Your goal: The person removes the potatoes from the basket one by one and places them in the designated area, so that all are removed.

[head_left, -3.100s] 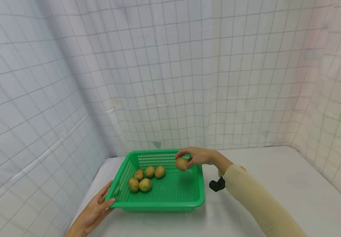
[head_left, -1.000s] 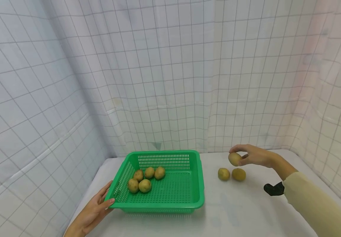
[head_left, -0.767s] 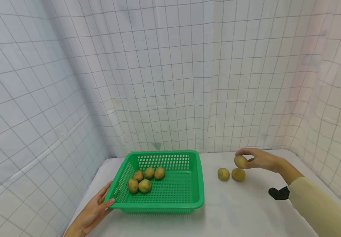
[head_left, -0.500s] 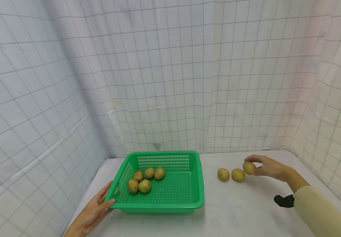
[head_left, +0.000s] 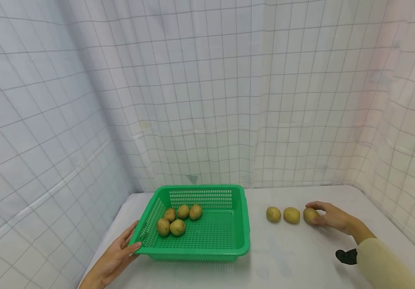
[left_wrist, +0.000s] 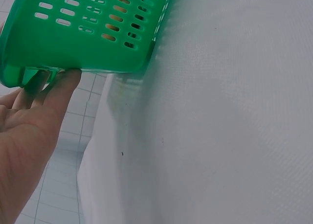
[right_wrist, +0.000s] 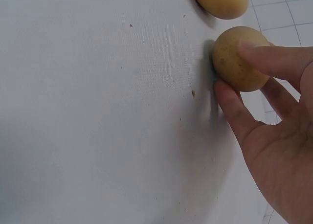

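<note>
My right hand (head_left: 333, 216) holds a potato (head_left: 311, 216) between thumb and fingers at the right end of a row on the white table. In the right wrist view the thumb lies across that potato (right_wrist: 234, 57), which sits right at the table surface. Two more potatoes stand in the row to its left, a middle one (head_left: 292, 215) and a leftmost one (head_left: 274, 214). My left hand (head_left: 115, 257) grips the near left corner of a green plastic basket (head_left: 193, 251), thumb over the rim, fingers on the outer side. Several potatoes (head_left: 177, 227) lie in the basket's left half.
White grid-patterned curtains (head_left: 207, 100) enclose the table (head_left: 283, 257) at the back and both sides. A black strap-like piece (head_left: 346, 257) hangs at my right wrist beside the cream sleeve (head_left: 384, 265). Small dark specks dot the cloth.
My right hand has carried a potato out of the basket to the right and lowered it beside two others on the table. The left hand keeps its grip on the basket.
</note>
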Motion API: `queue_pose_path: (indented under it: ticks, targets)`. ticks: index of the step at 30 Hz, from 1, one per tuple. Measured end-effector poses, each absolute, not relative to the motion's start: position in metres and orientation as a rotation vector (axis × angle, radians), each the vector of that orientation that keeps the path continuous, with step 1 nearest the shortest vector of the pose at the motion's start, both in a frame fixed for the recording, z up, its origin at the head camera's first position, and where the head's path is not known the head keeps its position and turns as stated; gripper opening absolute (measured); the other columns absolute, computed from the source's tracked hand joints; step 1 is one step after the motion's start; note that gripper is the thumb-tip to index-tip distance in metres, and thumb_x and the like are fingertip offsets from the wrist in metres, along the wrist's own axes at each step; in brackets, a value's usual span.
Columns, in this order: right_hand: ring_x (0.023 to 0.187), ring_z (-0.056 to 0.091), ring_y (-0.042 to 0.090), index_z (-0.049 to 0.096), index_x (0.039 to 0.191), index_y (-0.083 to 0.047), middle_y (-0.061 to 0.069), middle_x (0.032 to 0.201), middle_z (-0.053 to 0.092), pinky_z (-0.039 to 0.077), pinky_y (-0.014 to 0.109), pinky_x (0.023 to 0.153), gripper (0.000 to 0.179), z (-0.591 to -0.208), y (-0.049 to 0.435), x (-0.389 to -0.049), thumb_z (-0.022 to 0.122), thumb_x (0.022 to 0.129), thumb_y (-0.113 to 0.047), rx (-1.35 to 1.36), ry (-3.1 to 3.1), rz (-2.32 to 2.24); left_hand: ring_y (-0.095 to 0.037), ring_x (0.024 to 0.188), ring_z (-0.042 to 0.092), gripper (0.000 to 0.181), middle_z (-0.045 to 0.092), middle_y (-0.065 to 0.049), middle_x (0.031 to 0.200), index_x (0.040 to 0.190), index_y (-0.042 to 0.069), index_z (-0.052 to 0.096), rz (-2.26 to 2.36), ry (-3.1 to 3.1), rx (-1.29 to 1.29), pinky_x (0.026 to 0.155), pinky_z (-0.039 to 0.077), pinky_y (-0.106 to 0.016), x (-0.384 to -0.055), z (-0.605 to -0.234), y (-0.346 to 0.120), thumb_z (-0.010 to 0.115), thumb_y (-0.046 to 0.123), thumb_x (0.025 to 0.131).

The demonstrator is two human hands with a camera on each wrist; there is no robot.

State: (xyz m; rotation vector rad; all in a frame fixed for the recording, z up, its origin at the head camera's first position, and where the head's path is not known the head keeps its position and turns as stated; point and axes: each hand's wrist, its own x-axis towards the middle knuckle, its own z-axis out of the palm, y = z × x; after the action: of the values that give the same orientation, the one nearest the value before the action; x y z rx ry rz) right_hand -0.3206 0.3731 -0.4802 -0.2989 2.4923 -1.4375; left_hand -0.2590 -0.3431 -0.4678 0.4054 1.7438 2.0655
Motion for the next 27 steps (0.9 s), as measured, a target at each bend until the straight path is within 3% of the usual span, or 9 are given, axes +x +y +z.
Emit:
queue_pose_path:
  ticks: [10,27]
  targets:
    - [0.119,0.053,0.032,0.044,0.149,0.007,0.036,0.153,0.031,0.053,0.034,0.091,0.061,-0.481,0.37,-0.327,0.071,0.097,-0.008,-0.331,2.47,-1.42,0.003,0.134,0.044,0.082,-0.024,-0.015,0.167,0.161,0.008,-0.024,2.068,1.74,0.455,0.107,0.043,-0.027,-0.26,-0.465,-0.342,0.041,0.001,0.111]
    - [0.121,0.056,0.035,0.047,0.146,0.008,0.036,0.149,0.04,0.055,0.045,0.091,0.062,-0.47,0.372,-0.322,0.075,0.094,-0.011,-0.268,2.53,-1.375,0.002,0.133,0.045,0.082,-0.023,-0.012,0.167,0.161,0.01,-0.024,2.056,1.743,0.409,0.108,0.043,-0.027,-0.259,-0.465,-0.341,0.041,0.002,0.112]
